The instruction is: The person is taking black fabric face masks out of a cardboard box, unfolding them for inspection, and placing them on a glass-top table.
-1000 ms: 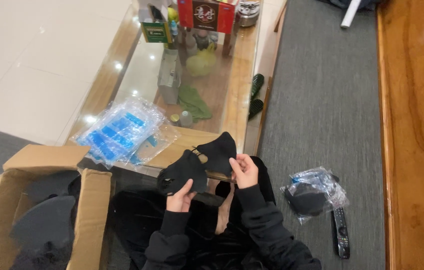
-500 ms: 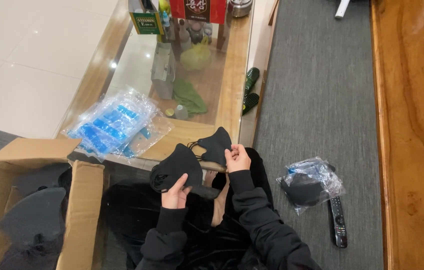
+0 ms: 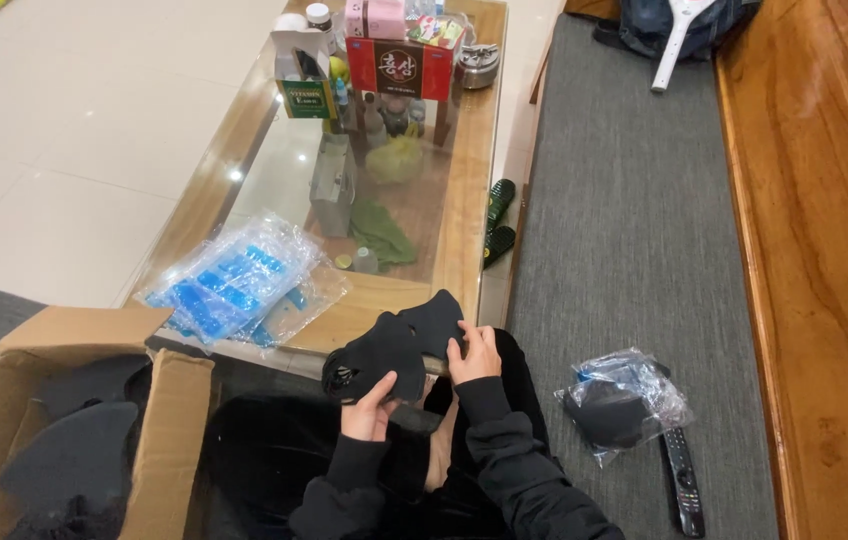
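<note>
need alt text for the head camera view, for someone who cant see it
Both hands, left hand and right hand, hold a black fabric piece over the lap. A cardboard box sits left, a glass-topped table ahead, a bagged black item right.

Both hands (image 3: 369, 410) (image 3: 474, 352) grip a black mask (image 3: 399, 345) (dark sleeves).

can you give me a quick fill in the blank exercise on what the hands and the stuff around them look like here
1. Both hands, the left hand and the right hand, hold one ____ fabric piece.
2. The cardboard box with dark pieces inside stands on the person's ____ side.
3. The remote control lies on the ____ cushion, beside a clear plastic bag.
4. The blue packets lie on the ____-topped table.

Missing words: black; left; grey; glass
</note>
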